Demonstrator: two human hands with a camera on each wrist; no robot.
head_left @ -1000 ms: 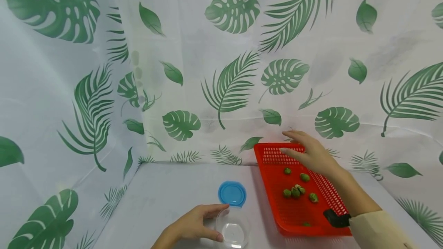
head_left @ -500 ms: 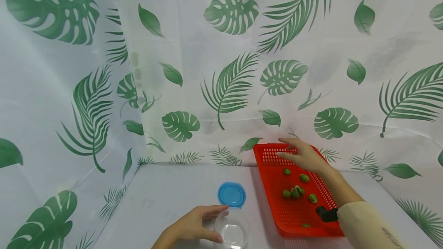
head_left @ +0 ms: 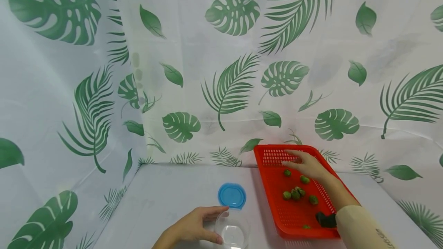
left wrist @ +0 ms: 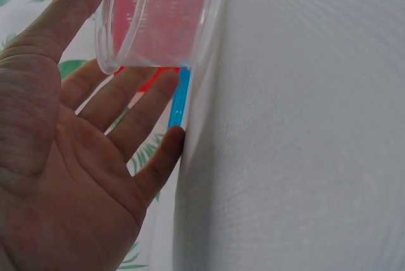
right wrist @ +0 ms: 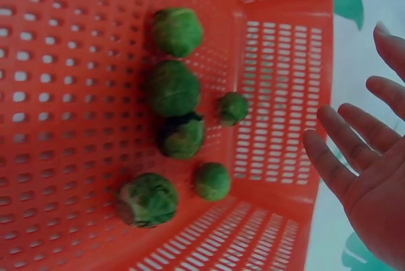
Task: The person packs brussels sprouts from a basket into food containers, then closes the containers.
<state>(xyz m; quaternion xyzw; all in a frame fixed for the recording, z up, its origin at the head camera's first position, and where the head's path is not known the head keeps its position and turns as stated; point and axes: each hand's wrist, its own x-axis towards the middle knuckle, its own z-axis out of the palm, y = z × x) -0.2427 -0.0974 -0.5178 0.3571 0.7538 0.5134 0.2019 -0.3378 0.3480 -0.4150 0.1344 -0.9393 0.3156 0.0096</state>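
The head camera looked forward and down across the counter (head_left: 187, 185) to a leaf-printed sheet (head_left: 235, 87), taking in the clear bowl (head_left: 233, 231) and red basket (head_left: 292, 212). The left wrist's view, turned sideways, faced that bowl closely; the right wrist's peered closely into the same basket.

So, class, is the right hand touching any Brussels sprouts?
Apart: the right wrist view shows bare red basket separating right hand from Brussels sprouts.

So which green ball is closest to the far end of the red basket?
The small sprout just below the thumb of the right hand in the head view; all the others sit nearer the front.
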